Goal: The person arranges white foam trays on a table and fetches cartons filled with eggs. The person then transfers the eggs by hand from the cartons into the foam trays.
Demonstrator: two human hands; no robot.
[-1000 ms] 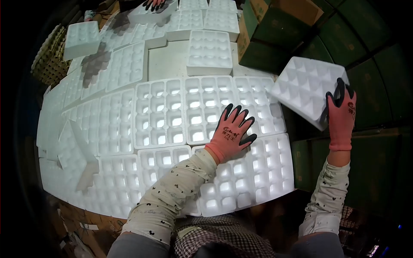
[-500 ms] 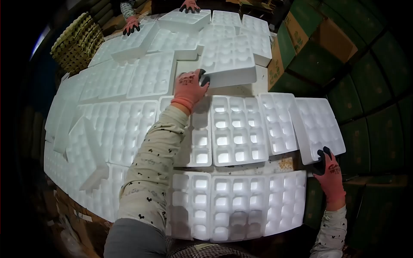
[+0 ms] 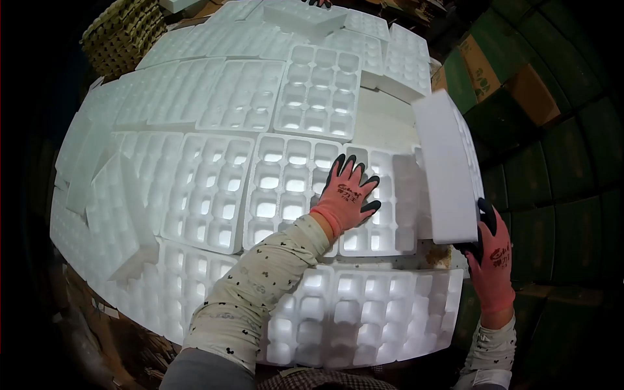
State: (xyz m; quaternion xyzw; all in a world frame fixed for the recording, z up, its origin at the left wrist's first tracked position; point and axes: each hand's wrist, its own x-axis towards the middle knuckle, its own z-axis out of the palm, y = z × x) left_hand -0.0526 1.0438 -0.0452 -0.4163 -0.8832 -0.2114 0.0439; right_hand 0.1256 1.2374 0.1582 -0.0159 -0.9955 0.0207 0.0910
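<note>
My left hand [image 3: 348, 198], in a pink glove with dark fingertips, lies with fingers spread on a white foam tray [image 3: 380, 227] with square hollows. Another foam tray [image 3: 296, 188] sits directly left of it, partly under my sleeve. My right hand [image 3: 492, 260], gloved alike, grips the lower end of a foam tray [image 3: 447, 169] that stands tilted on the right, its smooth side towards me. Its thumb and some fingers are hidden behind that tray. Beyond my left hand a foam tray [image 3: 318, 91] lies flat with hollows up.
Rows of foam trays cover much of the table [image 3: 387, 120]. One tray [image 3: 120, 221] leans over others at left. Green cartons [image 3: 546, 169] are stacked along the right, one with an open flap. Egg-carton stacks [image 3: 123, 36] stand far left. Another person's gloved hand [image 3: 318, 2] shows at the top edge.
My left hand has left the far tray, now flat in its row, and moved right and nearer. My right hand has tipped its tray up on edge. The other person's hands have drawn back.
</note>
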